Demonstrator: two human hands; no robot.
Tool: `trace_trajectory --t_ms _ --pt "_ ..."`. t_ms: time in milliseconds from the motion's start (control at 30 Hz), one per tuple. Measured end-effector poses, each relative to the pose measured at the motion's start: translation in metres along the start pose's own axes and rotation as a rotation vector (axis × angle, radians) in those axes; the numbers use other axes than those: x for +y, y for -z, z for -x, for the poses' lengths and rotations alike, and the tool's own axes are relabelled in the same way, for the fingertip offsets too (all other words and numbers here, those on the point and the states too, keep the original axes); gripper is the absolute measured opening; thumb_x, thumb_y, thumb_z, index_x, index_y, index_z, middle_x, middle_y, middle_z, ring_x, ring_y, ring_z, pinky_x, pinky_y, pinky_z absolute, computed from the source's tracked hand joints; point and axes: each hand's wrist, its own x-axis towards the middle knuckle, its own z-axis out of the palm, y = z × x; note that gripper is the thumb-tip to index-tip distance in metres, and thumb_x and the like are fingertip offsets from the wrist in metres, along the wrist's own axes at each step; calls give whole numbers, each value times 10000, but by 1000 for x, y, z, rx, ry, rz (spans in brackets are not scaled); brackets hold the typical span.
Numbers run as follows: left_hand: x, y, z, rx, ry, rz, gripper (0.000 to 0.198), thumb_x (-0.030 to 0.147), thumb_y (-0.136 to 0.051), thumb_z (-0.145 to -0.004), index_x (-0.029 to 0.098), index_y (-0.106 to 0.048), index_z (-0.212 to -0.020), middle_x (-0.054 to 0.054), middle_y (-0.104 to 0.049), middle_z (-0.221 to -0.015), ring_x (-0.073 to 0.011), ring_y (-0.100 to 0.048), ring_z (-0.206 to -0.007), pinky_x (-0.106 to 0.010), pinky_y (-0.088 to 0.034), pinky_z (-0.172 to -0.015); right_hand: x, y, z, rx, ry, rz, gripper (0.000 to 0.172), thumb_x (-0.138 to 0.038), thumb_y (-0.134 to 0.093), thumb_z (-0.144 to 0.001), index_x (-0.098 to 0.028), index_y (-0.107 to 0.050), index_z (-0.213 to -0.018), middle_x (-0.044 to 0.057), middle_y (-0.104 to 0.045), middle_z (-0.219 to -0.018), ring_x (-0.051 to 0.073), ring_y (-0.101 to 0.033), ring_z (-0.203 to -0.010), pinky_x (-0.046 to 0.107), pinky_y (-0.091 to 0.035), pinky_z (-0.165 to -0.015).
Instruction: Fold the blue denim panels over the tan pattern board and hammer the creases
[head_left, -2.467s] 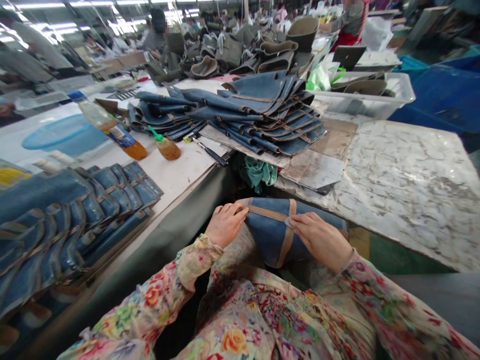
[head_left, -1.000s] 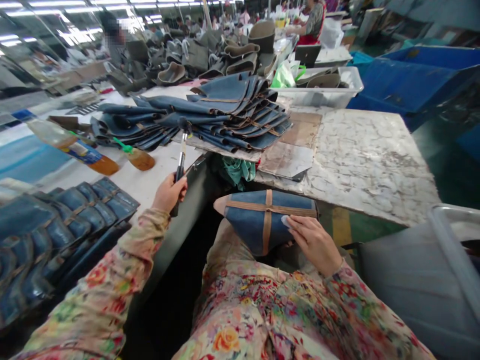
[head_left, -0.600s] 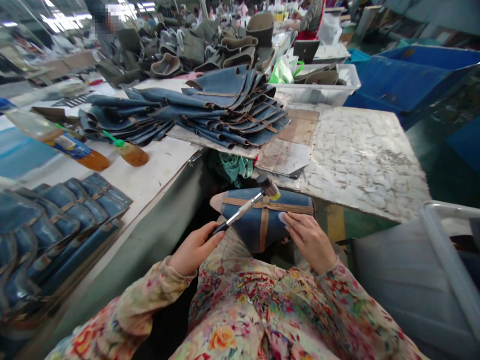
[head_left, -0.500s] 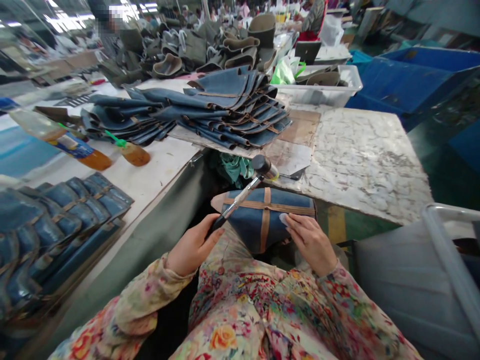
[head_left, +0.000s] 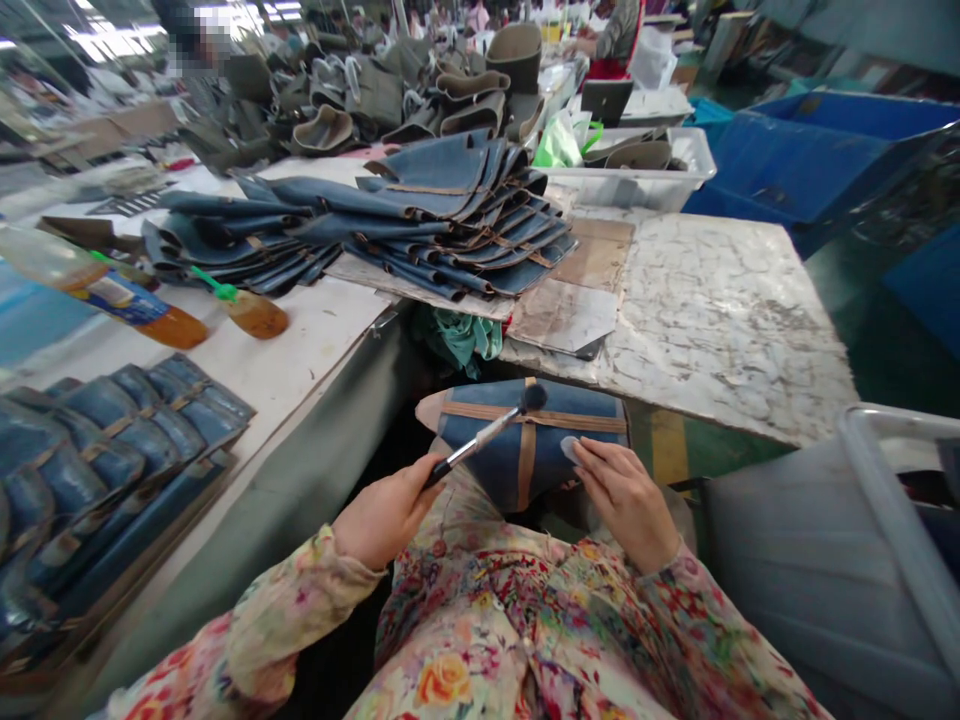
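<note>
My left hand [head_left: 388, 510] is wrapped round the black grip of a hammer [head_left: 487, 434]. Its dark head is over the blue piece with tan strips [head_left: 487, 450] at my lap; whether it touches cannot be made out. That piece looks like a boot shaft and has a pale pointed end on the left. My right hand [head_left: 626, 498] is closed, pinching a small whitish flat piece [head_left: 570, 449] at the blue shaft's right part. What the whitish piece is made of does not show.
Blue shafts [head_left: 450, 210] lie stacked on the table ahead, more [head_left: 112, 430] at left. Two bottles [head_left: 135, 310] with amber liquid lie nearby. A worn white board [head_left: 727, 300] juts out ahead. A grey bin [head_left: 787, 560] stands at right, blue bins [head_left: 817, 150] beyond.
The hammer head has swung down from the board's edge to over the blue shaft. My right hand stays nearly in place with the whitish piece.
</note>
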Motion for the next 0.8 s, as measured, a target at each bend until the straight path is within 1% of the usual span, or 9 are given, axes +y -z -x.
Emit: trace_trajectory --t_ms 67,100,267,300,433,467,633,667,800 --pt "-5 -5 -2 -75 36 -40 383 394 -300 -896 193 -467 -1177 -57 -658 -911 -193 -641 -789 -270 -482 -689 0 0 2 5 -8 -6 325 -235 -441 -892 -208 -550 -1197 66 -584 -1127 185 -516 -1034 362 -447 -920" --pt "-6 -6 -2 -76 43 -40 385 397 -298 -897 197 -467 -1179 -56 -658 -922 -191 -640 -800 -272 -482 -705 0 0 2 6 -11 -10 327 -234 -441 -892 -212 -547 -1201 65 -584 -1127 185 -517 -1034 364 -447 -921" --pt "-1 -2 4 83 -50 41 416 408 -291 -899 233 -391 -1263 -40 -619 -1085 -166 -612 -926 -251 -465 -813 1 -1 4 3 -30 -28 331 -239 -441 -891 -218 -543 -1205 66 -576 -1143 184 -512 -1045 368 -444 -930" --pt "0 -3 5 73 -52 35 417 401 -291 -898 234 -384 -1269 -40 -616 -1095 -166 -612 -930 -251 -468 -809 1 -1 4 1 -32 -29 330 -239 -443 -890 -217 -545 -1204 65 -575 -1147 183 -511 -1046 366 -443 -931" --pt "-3 -12 2 -88 4 -49 383 380 -309 -891 231 -438 -1220 -42 -642 -1034 -184 -633 -878 -263 -487 -754 2 -1 4 -7 -33 -23 325 -230 -457 -883 -194 -556 -1189 70 -576 -1142 185 -507 -1049 360 -437 -938" --pt "-4 -12 0 -94 -1 -50 379 385 -311 -891 232 -448 -1210 -41 -641 -1039 -187 -632 -886 -264 -485 -760 2 -1 4 -7 -36 -22 323 -229 -457 -883 -193 -558 -1187 71 -576 -1141 185 -506 -1048 361 -437 -938" --pt "3 -5 -3 60 -24 56 440 422 -292 -896 232 -373 -1284 -38 -619 -1093 -182 -616 -936 -263 -465 -811 1 2 6 7 -39 -23 316 -230 -455 -886 -194 -562 -1180 69 -575 -1140 185 -503 -1047 357 -442 -932" --pt "5 -4 -4 45 -7 65 442 422 -292 -894 230 -375 -1283 -39 -628 -1072 -184 -622 -917 -267 -467 -803 0 3 6 10 -39 -20 314 -230 -457 -885 -189 -565 -1177 69 -578 -1136 185 -503 -1048 354 -441 -933" --pt "11 -4 -11 -115 39 61 392 406 -333 -879 240 -455 -1213 -37 -656 -995 -196 -636 -864 -276 -472 -772 -1 3 7 10 -47 -11 318 -235 -452 -888 -191 -561 -1183 69 -584 -1128 184 -507 -1045 359 -441 -936"
